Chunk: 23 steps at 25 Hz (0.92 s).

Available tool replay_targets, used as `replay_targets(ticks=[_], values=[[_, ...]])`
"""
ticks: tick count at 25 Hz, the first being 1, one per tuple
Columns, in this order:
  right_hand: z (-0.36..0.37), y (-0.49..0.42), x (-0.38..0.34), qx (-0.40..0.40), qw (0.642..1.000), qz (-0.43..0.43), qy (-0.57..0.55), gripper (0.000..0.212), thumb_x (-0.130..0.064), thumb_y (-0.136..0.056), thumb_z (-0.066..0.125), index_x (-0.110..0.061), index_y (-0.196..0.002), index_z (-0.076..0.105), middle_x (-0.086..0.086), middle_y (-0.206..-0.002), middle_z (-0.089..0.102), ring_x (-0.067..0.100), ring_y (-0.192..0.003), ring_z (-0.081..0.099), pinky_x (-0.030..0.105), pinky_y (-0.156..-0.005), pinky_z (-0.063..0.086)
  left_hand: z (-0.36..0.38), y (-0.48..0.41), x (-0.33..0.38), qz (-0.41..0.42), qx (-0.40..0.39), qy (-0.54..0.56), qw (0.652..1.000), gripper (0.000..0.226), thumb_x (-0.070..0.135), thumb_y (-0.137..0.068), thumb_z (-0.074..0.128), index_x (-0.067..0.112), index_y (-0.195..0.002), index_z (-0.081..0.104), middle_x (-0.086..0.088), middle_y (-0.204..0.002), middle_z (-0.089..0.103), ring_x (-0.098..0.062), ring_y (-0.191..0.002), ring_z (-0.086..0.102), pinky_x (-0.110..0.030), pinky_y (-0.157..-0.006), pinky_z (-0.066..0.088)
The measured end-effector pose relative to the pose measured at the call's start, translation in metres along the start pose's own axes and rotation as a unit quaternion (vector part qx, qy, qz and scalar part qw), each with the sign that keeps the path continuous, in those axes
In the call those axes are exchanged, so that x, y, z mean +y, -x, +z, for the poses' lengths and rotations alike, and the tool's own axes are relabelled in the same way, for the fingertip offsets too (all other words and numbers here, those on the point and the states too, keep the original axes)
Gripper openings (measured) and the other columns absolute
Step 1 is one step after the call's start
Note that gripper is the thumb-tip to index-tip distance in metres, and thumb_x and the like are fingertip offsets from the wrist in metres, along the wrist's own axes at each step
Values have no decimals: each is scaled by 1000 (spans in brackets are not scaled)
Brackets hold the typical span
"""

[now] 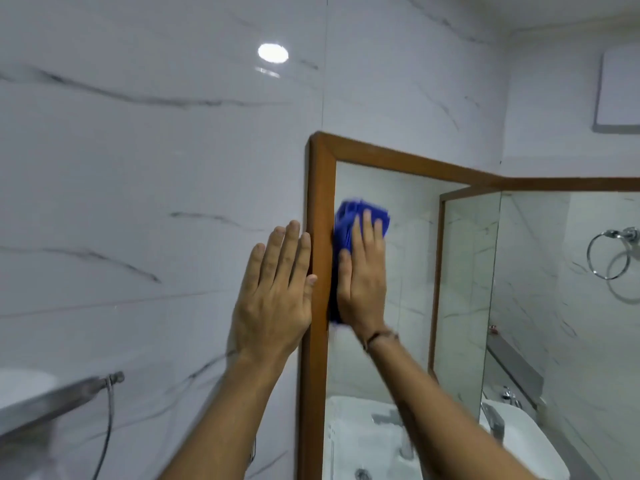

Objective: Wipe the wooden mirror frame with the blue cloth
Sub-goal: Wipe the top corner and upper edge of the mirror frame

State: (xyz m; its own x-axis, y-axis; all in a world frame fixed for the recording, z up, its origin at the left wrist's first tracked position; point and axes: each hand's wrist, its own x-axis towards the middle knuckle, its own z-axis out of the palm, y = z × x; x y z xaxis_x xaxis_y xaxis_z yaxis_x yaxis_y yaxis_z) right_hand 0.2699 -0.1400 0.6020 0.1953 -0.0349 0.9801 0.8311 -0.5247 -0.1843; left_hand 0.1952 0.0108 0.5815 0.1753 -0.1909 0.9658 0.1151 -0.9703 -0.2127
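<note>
Your left hand [277,289] is flat and released on the tiled wall [138,168], fingers straight, thumb just touching the outer edge of the wooden frame [320,209]. That upright rail runs top to bottom between your two hands. Now the right hand [362,271]: palm pressing the blue cloth [346,223] flat against the glass, bunched at the rail's inner edge, not clenched around it. So the wood lies just left of the cloth, and your right hand is the one to slide over and run along the rail.
</note>
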Motion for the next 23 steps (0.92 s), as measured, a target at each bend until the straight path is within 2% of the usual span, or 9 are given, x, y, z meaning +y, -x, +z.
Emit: replay_targets(ticks=[3, 6, 10, 12, 14, 16, 18, 20, 23], values=[[8, -19, 8, 24, 1000, 0, 16, 61, -31, -118, 35, -9, -175, 26, 14, -185, 23, 33, -174, 18, 57, -142, 18, -1, 9, 3, -2, -11, -17, 1000, 69, 43, -123, 15, 7, -180, 3, -16, -190, -3, -33, -176, -1, -52, -143, 6], [16, 81, 20, 5, 1000, -7, 5, 59, -39, -121, 26, -23, -178, 17, 7, -187, 18, 29, -175, 16, 50, -144, 14, 0, 18, 7, -4, -8, -33, 999, 69, 43, -124, 19, 6, -180, 5, -16, -190, 0, -32, -176, 2, -50, -143, 6], [13, 225, 28, -87, 995, 18, 35, 61, -42, -121, 22, -28, -180, 10, 1, -189, 11, 31, -176, 11, 61, -134, 22, 2, 27, 11, -23, 0, -44, 999, 70, 43, -123, 25, 7, -180, 8, -13, -190, 4, -30, -176, 4, -49, -143, 8], [14, 199, 34, -80, 996, -15, 28, 61, -40, -122, 23, -27, -180, 10, 1, -189, 11, 32, -175, 12, 60, -136, 22, 2, 25, 13, -33, 8, -47, 998, 69, 42, -123, 27, 6, -180, 10, -13, -190, 7, -30, -176, 8, -50, -142, 10], [14, 131, 26, -43, 997, -60, 9, 60, -38, -122, 26, -28, -179, 11, 2, -188, 12, 32, -175, 16, 54, -142, 18, 0, 24, 16, -31, 11, -47, 998, 68, 41, -124, 27, 6, -180, 12, -14, -189, 11, -31, -175, 11, -50, -142, 12], [17, 64, 18, 3, 998, -56, -3, 59, -38, -122, 28, -27, -178, 15, 6, -187, 19, 31, -174, 18, 48, -143, 15, 1, 25, 15, -33, 14, -57, 998, 67, 40, -124, 28, 6, -180, 15, -14, -188, 14, -31, -175, 14, -50, -142, 15], [21, 42, 16, 27, 999, -37, -12, 59, -38, -122, 29, -18, -177, 23, 13, -184, 28, 32, -174, 19, 47, -143, 15, 1, 25, 17, -37, 21, -58, 997, 66, 40, -124, 28, 5, -179, 18, -14, -188, 17, -32, -174, 17, -51, -141, 17], [24, 81, 21, 14, 999, -31, -24, 59, -36, -121, 31, -20, -177, 23, 12, -184, 28, 35, -174, 20, 47, -143, 16, 1, 27, 16, -37, 23, -60, 997, 65, 40, -124, 28, 5, -179, 20, -14, -187, 20, -32, -174, 18, -51, -141, 17], [12, 199, 31, -76, 997, 5, -4, 60, -40, -122, 27, -29, -179, 12, 2, -188, 16, 34, -175, 15, 55, -141, 19, 0, 28, 18, -39, 20, -59, 997, 65, 40, -124, 29, 5, -179, 22, -13, -187, 20, -32, -174, 19, -51, -141, 18]])
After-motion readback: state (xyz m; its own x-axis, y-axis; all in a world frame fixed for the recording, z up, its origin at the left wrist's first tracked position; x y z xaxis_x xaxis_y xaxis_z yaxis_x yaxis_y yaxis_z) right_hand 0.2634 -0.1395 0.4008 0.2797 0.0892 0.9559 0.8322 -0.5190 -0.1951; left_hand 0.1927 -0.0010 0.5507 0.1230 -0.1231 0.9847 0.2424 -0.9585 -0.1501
